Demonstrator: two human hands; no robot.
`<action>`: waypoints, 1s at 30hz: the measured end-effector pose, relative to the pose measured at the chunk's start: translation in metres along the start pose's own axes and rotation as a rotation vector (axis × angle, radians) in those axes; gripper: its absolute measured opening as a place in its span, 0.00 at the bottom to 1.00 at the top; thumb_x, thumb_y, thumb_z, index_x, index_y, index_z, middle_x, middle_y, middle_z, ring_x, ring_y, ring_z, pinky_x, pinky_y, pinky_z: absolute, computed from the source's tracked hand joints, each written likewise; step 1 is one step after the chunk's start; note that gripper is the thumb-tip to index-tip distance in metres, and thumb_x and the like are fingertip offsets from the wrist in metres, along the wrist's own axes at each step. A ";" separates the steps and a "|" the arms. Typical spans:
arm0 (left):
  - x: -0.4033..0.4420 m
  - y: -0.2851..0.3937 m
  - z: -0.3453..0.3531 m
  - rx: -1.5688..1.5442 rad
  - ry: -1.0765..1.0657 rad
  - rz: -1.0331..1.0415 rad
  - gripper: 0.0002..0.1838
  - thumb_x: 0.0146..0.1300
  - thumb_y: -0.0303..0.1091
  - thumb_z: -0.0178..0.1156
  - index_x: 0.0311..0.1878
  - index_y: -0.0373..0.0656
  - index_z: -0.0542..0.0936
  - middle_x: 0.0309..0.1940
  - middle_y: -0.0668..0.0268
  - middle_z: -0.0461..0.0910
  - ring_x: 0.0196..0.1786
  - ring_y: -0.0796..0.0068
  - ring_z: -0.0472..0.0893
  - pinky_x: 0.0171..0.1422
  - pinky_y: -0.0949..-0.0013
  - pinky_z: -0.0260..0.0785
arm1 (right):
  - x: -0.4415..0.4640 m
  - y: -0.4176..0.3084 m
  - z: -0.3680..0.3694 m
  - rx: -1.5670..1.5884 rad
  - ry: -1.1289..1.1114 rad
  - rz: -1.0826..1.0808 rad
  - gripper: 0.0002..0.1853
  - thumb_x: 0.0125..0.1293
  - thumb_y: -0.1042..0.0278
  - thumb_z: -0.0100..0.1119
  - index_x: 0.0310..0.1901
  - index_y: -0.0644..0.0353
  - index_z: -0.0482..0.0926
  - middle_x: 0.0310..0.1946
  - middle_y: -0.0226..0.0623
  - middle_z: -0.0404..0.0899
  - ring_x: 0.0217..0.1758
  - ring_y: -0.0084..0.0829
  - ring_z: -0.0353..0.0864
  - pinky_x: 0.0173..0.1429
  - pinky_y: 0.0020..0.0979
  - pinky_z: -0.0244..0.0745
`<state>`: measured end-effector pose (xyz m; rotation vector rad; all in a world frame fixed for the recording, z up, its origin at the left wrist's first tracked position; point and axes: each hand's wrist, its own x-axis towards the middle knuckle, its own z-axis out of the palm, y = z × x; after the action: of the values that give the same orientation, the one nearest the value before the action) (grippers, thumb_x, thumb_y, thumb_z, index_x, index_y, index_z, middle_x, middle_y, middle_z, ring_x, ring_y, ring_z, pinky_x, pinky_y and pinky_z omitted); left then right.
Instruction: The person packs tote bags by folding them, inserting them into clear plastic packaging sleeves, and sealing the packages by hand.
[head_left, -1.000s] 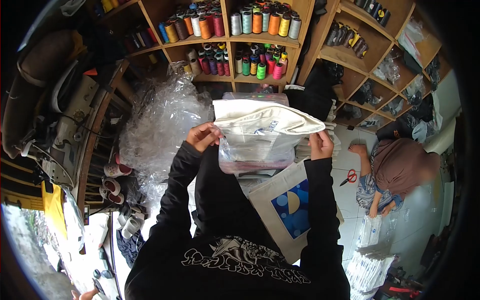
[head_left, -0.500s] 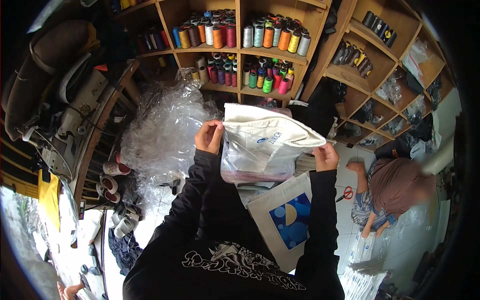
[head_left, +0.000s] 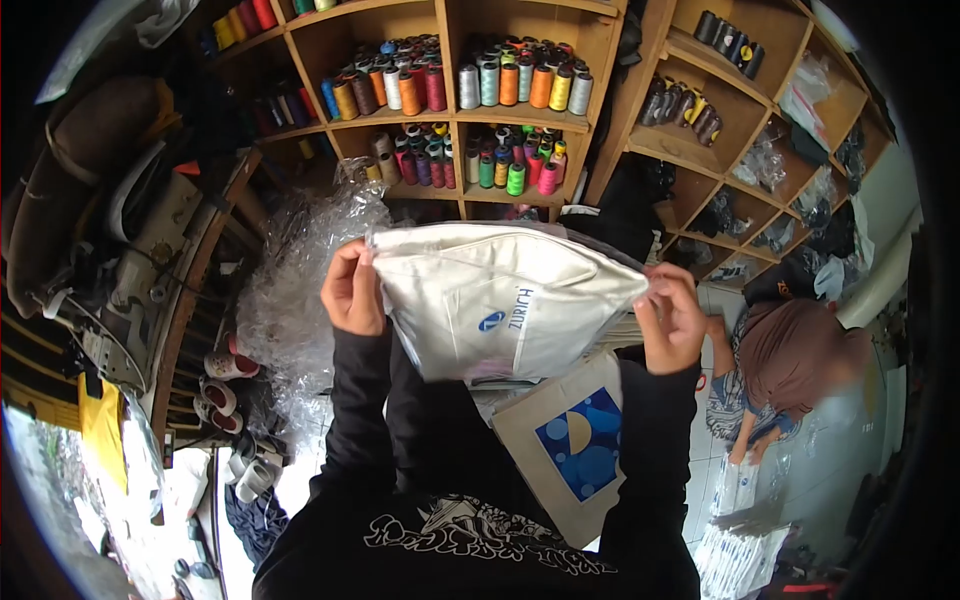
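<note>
Back of held pouch (head_left: 490,300) hidden, blue-print cloth (head_left: 565,445) part. hidden by R sleeve (head_left: 655,425), co-worker's head (head_left: 850,352) blurred.

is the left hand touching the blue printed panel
Apart: the head view shows the left hand at the white pouch, well clear of the blue printed panel.

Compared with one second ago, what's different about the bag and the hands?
The white bag came closer to the camera, so it looks bigger, and the left hand and right hand moved farther apart. Neither hand let go: each still pinches a top corner. The thread spools stayed put.
</note>
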<state>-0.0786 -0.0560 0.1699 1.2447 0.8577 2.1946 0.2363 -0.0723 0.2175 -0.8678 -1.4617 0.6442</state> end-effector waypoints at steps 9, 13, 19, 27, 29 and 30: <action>0.011 0.046 -0.001 -0.082 -0.053 -0.044 0.07 0.63 0.26 0.46 0.41 0.33 0.71 0.37 0.65 0.73 0.41 0.79 0.71 0.50 0.77 0.61 | 0.004 -0.056 -0.005 -0.008 -0.076 -0.105 0.04 0.50 0.80 0.56 0.28 0.66 0.71 0.40 0.42 0.68 0.49 0.34 0.71 0.56 0.34 0.64; 0.000 0.066 0.023 -0.018 0.008 -0.063 0.07 0.63 0.26 0.46 0.39 0.33 0.70 0.38 0.62 0.72 0.42 0.76 0.71 0.50 0.73 0.62 | 0.005 -0.058 -0.016 -0.056 -0.141 -0.202 0.04 0.48 0.80 0.51 0.29 0.68 0.69 0.44 0.42 0.68 0.51 0.32 0.70 0.56 0.32 0.63; 0.010 0.055 0.012 -0.090 -0.024 -0.127 0.11 0.63 0.28 0.45 0.43 0.30 0.71 0.42 0.57 0.75 0.47 0.70 0.74 0.54 0.69 0.64 | 0.008 -0.060 -0.021 -0.136 -0.126 -0.235 0.06 0.47 0.78 0.48 0.29 0.69 0.71 0.44 0.45 0.70 0.49 0.33 0.72 0.53 0.32 0.66; 0.003 0.073 0.022 -0.081 -0.108 -0.076 0.07 0.63 0.26 0.46 0.39 0.33 0.71 0.34 0.67 0.73 0.38 0.83 0.70 0.45 0.80 0.59 | 0.006 -0.052 -0.016 -0.019 0.032 -0.085 0.04 0.47 0.81 0.53 0.27 0.66 0.69 0.44 0.44 0.69 0.52 0.37 0.70 0.57 0.35 0.64; 0.004 0.074 0.015 0.006 -0.113 -0.111 0.07 0.63 0.25 0.46 0.39 0.33 0.71 0.37 0.65 0.73 0.39 0.82 0.70 0.46 0.79 0.60 | 0.004 -0.046 -0.022 -0.134 -0.004 -0.054 0.03 0.52 0.80 0.52 0.29 0.66 0.70 0.44 0.44 0.68 0.52 0.35 0.70 0.57 0.33 0.62; 0.011 0.068 0.016 0.034 -0.069 -0.146 0.07 0.63 0.25 0.45 0.39 0.32 0.71 0.38 0.63 0.73 0.41 0.80 0.70 0.48 0.78 0.60 | 0.001 -0.050 -0.014 -0.123 -0.095 -0.153 0.03 0.53 0.80 0.52 0.30 0.67 0.70 0.44 0.44 0.68 0.52 0.35 0.70 0.57 0.32 0.61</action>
<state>-0.0763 -0.0917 0.2310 1.2261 0.9305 2.0193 0.2437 -0.1009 0.2605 -0.8194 -1.6498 0.4901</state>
